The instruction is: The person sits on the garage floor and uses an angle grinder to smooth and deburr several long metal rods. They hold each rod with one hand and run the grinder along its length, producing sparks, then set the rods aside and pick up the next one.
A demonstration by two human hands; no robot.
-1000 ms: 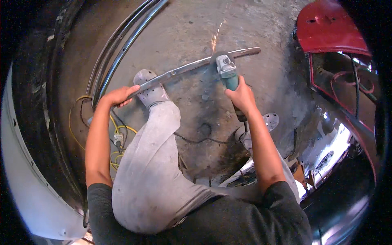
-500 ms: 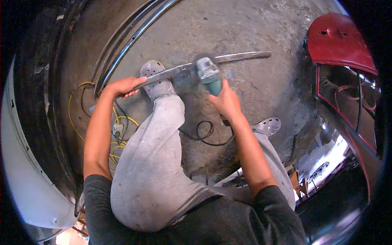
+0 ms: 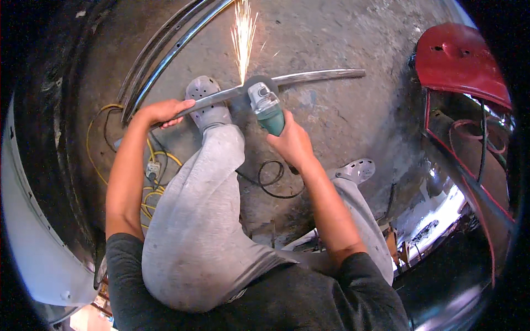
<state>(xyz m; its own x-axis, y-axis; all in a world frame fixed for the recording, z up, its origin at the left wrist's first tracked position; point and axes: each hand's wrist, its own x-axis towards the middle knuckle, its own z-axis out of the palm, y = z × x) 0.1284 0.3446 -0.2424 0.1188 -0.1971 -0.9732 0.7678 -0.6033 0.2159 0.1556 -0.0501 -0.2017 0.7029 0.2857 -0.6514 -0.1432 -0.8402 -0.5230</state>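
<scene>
My left hand (image 3: pixel 164 112) is closed round the near left part of a long, slightly curved metal strip (image 3: pixel 320 76). The strip lies across the top of my grey clog (image 3: pixel 205 91) and reaches out to the right. In my right hand (image 3: pixel 292 140) is a green angle grinder (image 3: pixel 269 113) with a silver head, gripped by its body. Its dark disc (image 3: pixel 259 83) meets the strip just right of the clog. Bright sparks (image 3: pixel 243 41) spray away from that contact, toward the far side. The disc hides a short piece of the strip.
Several curved trim strips (image 3: pixel 179 47) lie at the far left. A yellow cord (image 3: pixel 149 207) with a plug connection (image 3: pixel 153 168) runs beside my left leg, and a black cable (image 3: pixel 265 190) loops between my legs. Red car body panels (image 3: pixel 461 60) stand at the right, a pale panel (image 3: pixel 38 220) at the left.
The grinder has shifted a little left along the strip. Sparks now fly where its disc touches; none showed before. My left hand keeps its hold.
</scene>
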